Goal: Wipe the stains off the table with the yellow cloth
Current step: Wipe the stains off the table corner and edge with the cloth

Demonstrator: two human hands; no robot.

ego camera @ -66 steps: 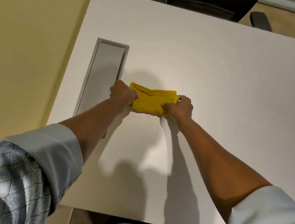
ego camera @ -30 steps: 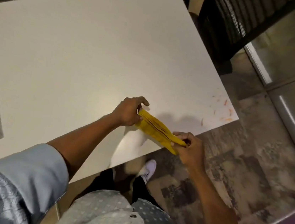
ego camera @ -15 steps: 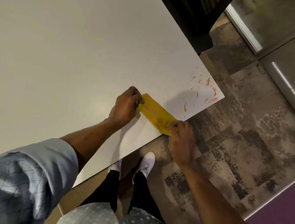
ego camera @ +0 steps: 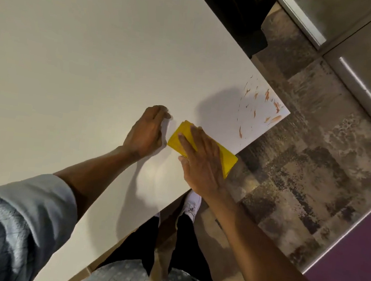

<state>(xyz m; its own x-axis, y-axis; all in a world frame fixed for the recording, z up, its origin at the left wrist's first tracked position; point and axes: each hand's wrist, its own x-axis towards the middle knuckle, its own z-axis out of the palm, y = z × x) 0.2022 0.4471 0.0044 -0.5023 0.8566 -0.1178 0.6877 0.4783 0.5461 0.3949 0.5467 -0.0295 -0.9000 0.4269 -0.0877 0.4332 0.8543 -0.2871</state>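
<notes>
The folded yellow cloth point(ego camera: 222, 155) is pressed flat at the near table point(ego camera: 84, 62) edge under the right hand point(ego camera: 202, 163), fingers extended; left hand point(ego camera: 146, 130) rests empty. Firm pressure is advised, swept rightward to the orange stains point(ego camera: 266, 103).

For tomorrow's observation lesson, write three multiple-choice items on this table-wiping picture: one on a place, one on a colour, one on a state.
1. Where are the stains on the table?
A. by its right corner
B. under the left hand
C. at its middle

2. What colour is the cloth?
A. blue
B. yellow
C. white

3. How does the right hand meet the cloth?
A. lifts it in the air
B. does not touch it
C. lies flat on it

Key: 1 A, orange streaks sit near the corner; 2 B, it is plainly yellow; 3 C, the palm presses the folded cloth onto the table, while the left hand rests beside it.
</notes>
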